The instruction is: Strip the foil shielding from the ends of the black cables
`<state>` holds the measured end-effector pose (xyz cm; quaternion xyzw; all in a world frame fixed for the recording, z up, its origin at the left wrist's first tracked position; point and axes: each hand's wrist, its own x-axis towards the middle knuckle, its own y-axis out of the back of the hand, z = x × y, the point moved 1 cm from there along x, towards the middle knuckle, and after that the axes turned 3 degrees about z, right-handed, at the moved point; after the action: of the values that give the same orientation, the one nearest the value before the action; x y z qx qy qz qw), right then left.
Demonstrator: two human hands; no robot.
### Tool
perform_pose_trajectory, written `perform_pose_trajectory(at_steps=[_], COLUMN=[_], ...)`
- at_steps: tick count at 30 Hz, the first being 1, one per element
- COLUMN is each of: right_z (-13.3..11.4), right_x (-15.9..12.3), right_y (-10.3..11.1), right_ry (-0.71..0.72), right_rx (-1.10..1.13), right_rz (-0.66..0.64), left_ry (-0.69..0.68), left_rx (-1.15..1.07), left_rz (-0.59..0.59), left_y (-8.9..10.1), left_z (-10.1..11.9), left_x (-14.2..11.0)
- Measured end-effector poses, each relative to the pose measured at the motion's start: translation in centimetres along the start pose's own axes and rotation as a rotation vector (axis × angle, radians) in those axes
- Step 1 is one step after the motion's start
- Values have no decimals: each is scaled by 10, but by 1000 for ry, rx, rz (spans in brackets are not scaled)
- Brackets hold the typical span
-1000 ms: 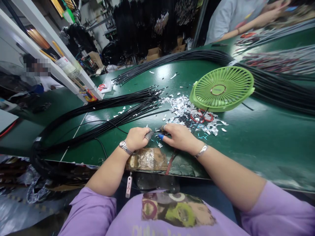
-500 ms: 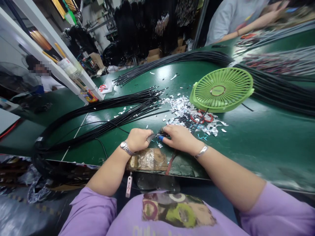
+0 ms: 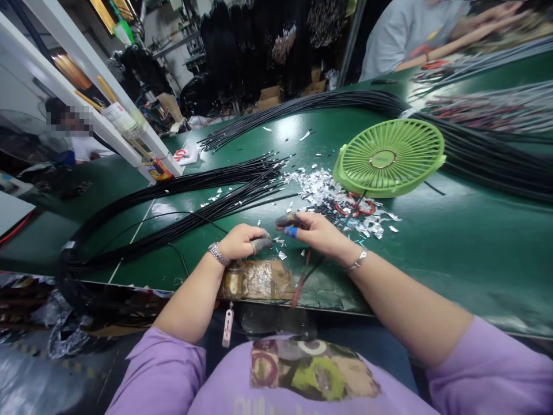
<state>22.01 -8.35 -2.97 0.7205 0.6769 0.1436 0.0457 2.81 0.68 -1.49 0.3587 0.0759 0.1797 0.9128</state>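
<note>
My left hand point(image 3: 242, 241) rests curled on the green table point(image 3: 453, 248), its grey-capped fingertips pinched together near a thin black cable point(image 3: 181, 216); what they pinch is too small to make out. My right hand point(image 3: 317, 233) is raised a little above the table, with fingers closed and a blue cap on one fingertip. It pinches dark wire ends, and a red and black lead point(image 3: 302, 276) hangs down from it. A long bundle of black cables point(image 3: 181, 199) runs across the table to the left of my hands.
A green fan point(image 3: 389, 157) lies face up at the right. Silver foil scraps point(image 3: 319, 193) and red-handled scissors point(image 3: 358, 206) lie before it. More black cable bundles point(image 3: 475, 144) cross the far table. A taped brown block point(image 3: 259, 279) sits at the near edge. A person in grey works far right.
My right hand has lifted off the table and drawn away from the left one, with the red and black lead now hanging from it. My left hand has stayed nearly in place.
</note>
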Motion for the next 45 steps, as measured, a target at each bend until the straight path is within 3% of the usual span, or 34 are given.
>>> perform_pose_trajectory(at_steps=[5, 11, 19, 25, 28, 32, 36, 40, 45], right_z=[-1, -2, 5, 2, -3, -6, -4, -3, 4], right_x=[-3, -3, -1, -3, -5, -7, -6, -5, -3], right_y=[-8, -12, -14, -13, -10, -12, -16, -16, -18], right_ry=[-99, -85, -35, 70, 131, 218, 210, 108, -232], right_rx=[226, 222, 52, -192, -233, -308, -421, -169, 426], right_rz=[-62, -138, -60, -47, 41, 92, 102, 38, -259], left_ry=[-15, -39, -12, 41, 99, 117, 138, 168, 99], left_rx=[31, 33, -58, -288, -354, -350, -348, -434, -435], left_rz=[-60, -68, -60, 57, 71, 78, 71, 8, -179], left_y=[-3, -5, -3, -2, -3, -5, -9, -11, -11], left_z=[1, -1, 2, -2, -3, -2, -2, -4, -2], left_x=[1, 2, 2, 1, 2, 4, 5, 5, 3])
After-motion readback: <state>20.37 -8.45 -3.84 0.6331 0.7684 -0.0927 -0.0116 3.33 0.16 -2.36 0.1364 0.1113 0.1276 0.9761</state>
